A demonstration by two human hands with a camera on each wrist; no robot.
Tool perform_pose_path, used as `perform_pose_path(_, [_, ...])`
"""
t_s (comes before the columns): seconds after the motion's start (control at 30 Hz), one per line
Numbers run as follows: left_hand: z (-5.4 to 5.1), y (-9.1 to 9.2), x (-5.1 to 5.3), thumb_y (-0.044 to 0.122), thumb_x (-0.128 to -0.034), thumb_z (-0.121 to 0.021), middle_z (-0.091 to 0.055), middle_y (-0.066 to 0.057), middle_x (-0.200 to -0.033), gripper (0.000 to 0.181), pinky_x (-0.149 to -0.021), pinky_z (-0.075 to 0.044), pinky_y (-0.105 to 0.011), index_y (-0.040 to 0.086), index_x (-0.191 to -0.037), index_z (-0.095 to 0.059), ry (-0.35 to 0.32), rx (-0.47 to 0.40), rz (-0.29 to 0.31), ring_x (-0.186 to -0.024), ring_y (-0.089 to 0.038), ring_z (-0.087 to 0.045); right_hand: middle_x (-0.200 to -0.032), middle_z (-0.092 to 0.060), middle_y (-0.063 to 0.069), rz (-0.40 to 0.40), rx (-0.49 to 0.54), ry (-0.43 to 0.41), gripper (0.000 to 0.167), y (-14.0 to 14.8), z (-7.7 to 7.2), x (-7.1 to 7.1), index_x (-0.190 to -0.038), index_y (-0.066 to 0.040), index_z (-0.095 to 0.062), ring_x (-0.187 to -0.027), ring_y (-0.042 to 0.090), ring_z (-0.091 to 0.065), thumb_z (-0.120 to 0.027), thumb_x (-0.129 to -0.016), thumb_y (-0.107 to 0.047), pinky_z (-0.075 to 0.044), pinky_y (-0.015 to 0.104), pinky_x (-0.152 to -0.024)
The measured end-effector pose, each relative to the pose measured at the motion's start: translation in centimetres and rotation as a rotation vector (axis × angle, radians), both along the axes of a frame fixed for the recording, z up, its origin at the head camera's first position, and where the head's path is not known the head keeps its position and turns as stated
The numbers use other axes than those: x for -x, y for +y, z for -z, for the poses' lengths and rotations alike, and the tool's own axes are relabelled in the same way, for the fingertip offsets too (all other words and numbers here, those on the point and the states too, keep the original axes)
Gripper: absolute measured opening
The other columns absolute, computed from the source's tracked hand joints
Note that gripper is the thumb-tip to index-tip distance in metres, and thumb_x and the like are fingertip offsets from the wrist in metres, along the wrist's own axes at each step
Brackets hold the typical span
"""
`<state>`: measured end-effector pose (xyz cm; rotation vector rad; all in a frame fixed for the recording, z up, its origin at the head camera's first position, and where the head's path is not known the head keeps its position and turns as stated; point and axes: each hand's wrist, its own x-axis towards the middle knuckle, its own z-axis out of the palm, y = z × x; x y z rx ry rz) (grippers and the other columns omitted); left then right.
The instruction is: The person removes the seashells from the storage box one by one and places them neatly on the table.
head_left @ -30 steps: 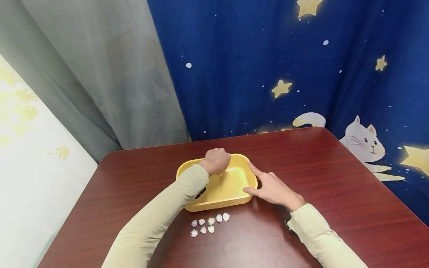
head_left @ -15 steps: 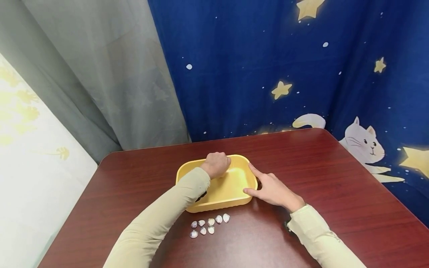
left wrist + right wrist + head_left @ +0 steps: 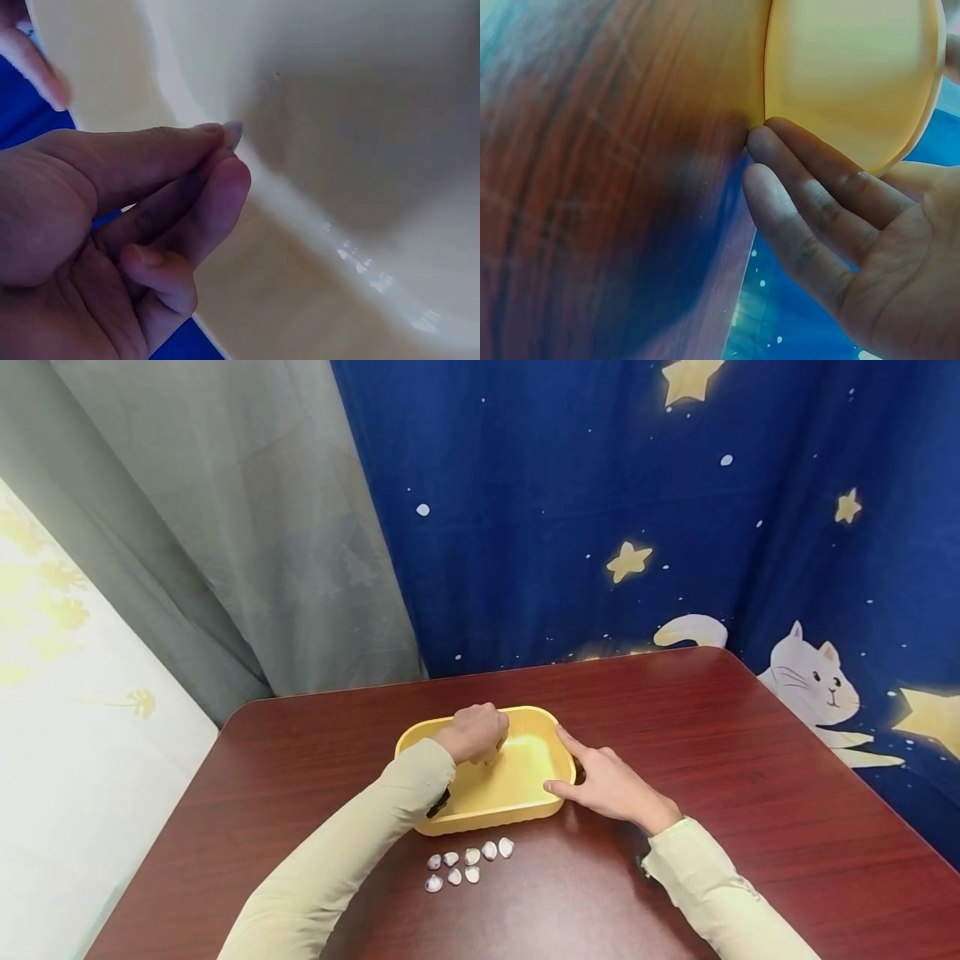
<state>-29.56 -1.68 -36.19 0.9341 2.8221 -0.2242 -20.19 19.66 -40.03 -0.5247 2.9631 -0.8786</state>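
Note:
My left hand [image 3: 474, 735] is inside a yellow plastic tray [image 3: 491, 816], above its floor. Between thumb and fingertips it pinches a small pale shell [image 3: 235, 134]; only the shell's edge shows in the left wrist view. At the tray's right end my right hand [image 3: 611, 783] holds the wall. Its thumb lies over the rim, while the fingers [image 3: 821, 202] press the outer side in the right wrist view. Several small shells [image 3: 472, 857] lie on the table in front of the tray, in two rows, the front row shorter.
The dark red wooden table [image 3: 712, 752] extends around the tray on all sides. Behind its far edge hang a grey curtain [image 3: 247, 527] and a blue one [image 3: 540, 527] with stars and a white cat. A white patterned surface [image 3: 90, 760] borders the left side.
My left hand has shifted slightly left and back toward me inside the tray, and its pinching fingers show more clearly. The right hand, tray and shells on the table stay in place.

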Motion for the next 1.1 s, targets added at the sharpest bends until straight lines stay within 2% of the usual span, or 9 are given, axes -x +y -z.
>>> perform_pose_path(0.1, [-0.7,-0.4,-0.6,0.007,-0.0795,-0.079,-0.066,0.003,-0.065,0.025,-0.05,-0.047,-0.023,0.019,-0.063,-0.064,-0.02,-0.041,0.002,-0.061,-0.013,-0.06,-0.065,-0.056,-0.006,0.001,0.002,0.014,0.093,0.1,-0.1,0.0,-0.158,-0.01,-0.03,-0.068,0.009,-0.052,-0.072,-0.086,-0.052,-0.044,0.026,-0.069])
perform_pose_path(0.33, [-2.8,-1.6,-2.1,0.01,-0.0794,-0.082,-0.067,0.004,-0.062,0.021,-0.054,-0.049,-0.023,0.017,-0.066,-0.067,-0.1,-0.209,0.029,-0.048,-0.005,-0.062,-0.063,-0.056,-0.007,-0.001,0.009,0.006,0.092,0.2,0.0,0.1,-0.158,-0.011,-0.03,-0.064,0.007,-0.052,-0.072,-0.086,-0.052,-0.044,0.024,-0.066])
perform_pose_path(0.53, [-5.0,-3.3,-3.6,0.013,-0.0837,-0.079,-0.066,0.008,-0.06,0.018,-0.057,-0.05,-0.022,0.018,-0.07,-0.069,-0.092,-0.296,0.055,-0.049,-0.002,-0.06,-0.066,-0.057,-0.007,-0.001,0.006,0.006,0.093,0.1,-0.1,0.1,-0.158,-0.011,-0.03,-0.069,0.008,-0.053,-0.072,-0.086,-0.052,-0.045,0.026,-0.071])
perform_pose_path(0.73, [-6.4,-5.7,-6.2,0.02,-0.0855,-0.079,-0.062,0.012,-0.057,0.02,-0.054,-0.046,-0.02,0.019,-0.071,-0.066,-0.039,-0.425,0.108,-0.049,0.002,-0.055,-0.068,-0.06,-0.009,-0.006,0.009,0.006,0.093,0.0,0.0,0.1,-0.158,-0.011,-0.03,-0.068,0.007,-0.053,-0.073,-0.086,-0.051,-0.045,0.024,-0.069])
perform_pose_path(0.87, [-6.3,-7.3,-8.1,0.019,-0.0862,-0.078,-0.061,0.014,-0.057,0.018,-0.053,-0.043,-0.017,0.019,-0.073,-0.066,-0.022,-0.505,0.146,-0.049,0.005,-0.051,-0.07,-0.06,-0.008,-0.009,0.009,0.007,0.093,-0.1,0.0,0.1,-0.158,-0.011,-0.03,-0.069,0.008,-0.053,-0.073,-0.085,-0.051,-0.045,0.025,-0.07])
perform_pose_path(1.0, [-5.3,-8.2,-9.8,0.016,-0.0865,-0.078,-0.064,0.013,-0.059,0.014,-0.052,-0.043,-0.016,0.018,-0.076,-0.068,-0.044,-0.568,0.157,-0.05,0.008,-0.049,-0.074,-0.064,-0.006,-0.004,0.011,0.008,0.094,-0.1,0.0,0.1,-0.158,-0.011,-0.03,-0.072,0.009,-0.055,-0.074,-0.085,-0.051,-0.046,0.026,-0.072])
perform_pose_path(1.1, [-4.5,-8.6,-10.7,0.016,-0.0855,-0.078,-0.066,0.013,-0.062,0.014,-0.052,-0.043,-0.014,0.018,-0.076,-0.069,-0.047,-0.591,0.141,-0.052,0.009,-0.048,-0.081,-0.067,-0.003,-0.001,0.009,0.012,0.094,-0.1,0.1,0.2,-0.158,-0.011,-0.03,-0.075,0.01,-0.056,-0.073,-0.085,-0.052,-0.047,0.027,-0.074])
